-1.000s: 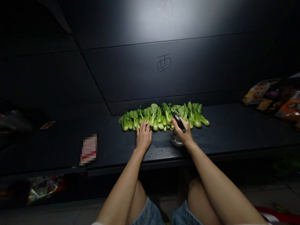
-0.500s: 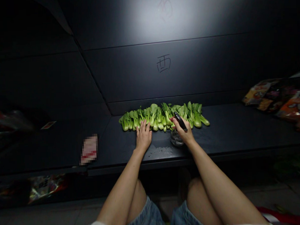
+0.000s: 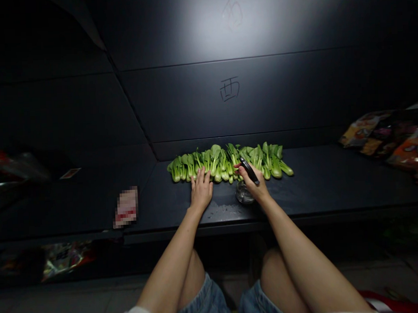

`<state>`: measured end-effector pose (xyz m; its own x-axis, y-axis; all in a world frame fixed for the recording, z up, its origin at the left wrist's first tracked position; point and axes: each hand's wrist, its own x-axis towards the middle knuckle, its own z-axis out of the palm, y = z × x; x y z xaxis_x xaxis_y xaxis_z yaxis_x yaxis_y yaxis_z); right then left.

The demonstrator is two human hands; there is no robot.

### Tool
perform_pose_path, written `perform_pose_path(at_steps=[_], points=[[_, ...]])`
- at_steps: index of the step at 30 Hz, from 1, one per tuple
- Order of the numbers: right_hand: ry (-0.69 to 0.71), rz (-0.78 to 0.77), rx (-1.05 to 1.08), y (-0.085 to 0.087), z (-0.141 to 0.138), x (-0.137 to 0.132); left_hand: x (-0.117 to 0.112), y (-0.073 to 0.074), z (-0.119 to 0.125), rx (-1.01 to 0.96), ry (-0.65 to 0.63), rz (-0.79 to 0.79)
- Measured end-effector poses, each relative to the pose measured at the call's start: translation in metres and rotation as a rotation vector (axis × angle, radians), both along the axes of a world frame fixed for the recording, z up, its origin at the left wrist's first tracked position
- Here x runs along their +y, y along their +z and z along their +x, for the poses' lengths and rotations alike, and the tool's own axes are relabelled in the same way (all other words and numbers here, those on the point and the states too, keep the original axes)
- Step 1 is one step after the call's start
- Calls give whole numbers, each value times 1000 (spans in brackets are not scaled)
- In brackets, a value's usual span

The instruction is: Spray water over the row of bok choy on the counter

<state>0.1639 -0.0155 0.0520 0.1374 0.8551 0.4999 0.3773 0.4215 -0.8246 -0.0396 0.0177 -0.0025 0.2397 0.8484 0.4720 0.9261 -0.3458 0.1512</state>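
A row of green bok choy (image 3: 216, 163) lies along the back of a dark shelf (image 3: 321, 184), leaves toward the back panel and pale stem ends toward me. My left hand (image 3: 201, 189) rests with outstretched fingers at the stem ends, left of the row's middle; the fingertips overlap some stems. In my right hand (image 3: 257, 184) is a spray bottle (image 3: 244, 194) with a black top and a clear body. My fingers wrap around its neck, over the front of the row. Part of the bottle is hidden behind the hand.
Water drops (image 3: 225, 213) wet the shelf between my hands. Colourful snack packets (image 3: 363, 131) stand at the right. Farther left lie a pixelated pinkish item (image 3: 127, 207) and a small card (image 3: 70, 173). A shiny packet (image 3: 66, 258) sits below the front edge.
The whole view has shifted slightly. My right hand and the spray bottle have moved a little left relative to the bok choy. My left hand stays in place on the stems.
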Motion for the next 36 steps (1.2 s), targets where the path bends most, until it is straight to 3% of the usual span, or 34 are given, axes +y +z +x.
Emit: perform_pose_path(at_steps=[8, 22, 36], points=[[-21, 82, 10, -2, -2, 7, 1, -1, 0, 6, 1, 6], [54, 48, 0, -5, 3, 11, 1, -1, 0, -13, -7, -5], [-34, 29, -53, -3, -3, 10, 0, -2, -1, -2, -5, 17]])
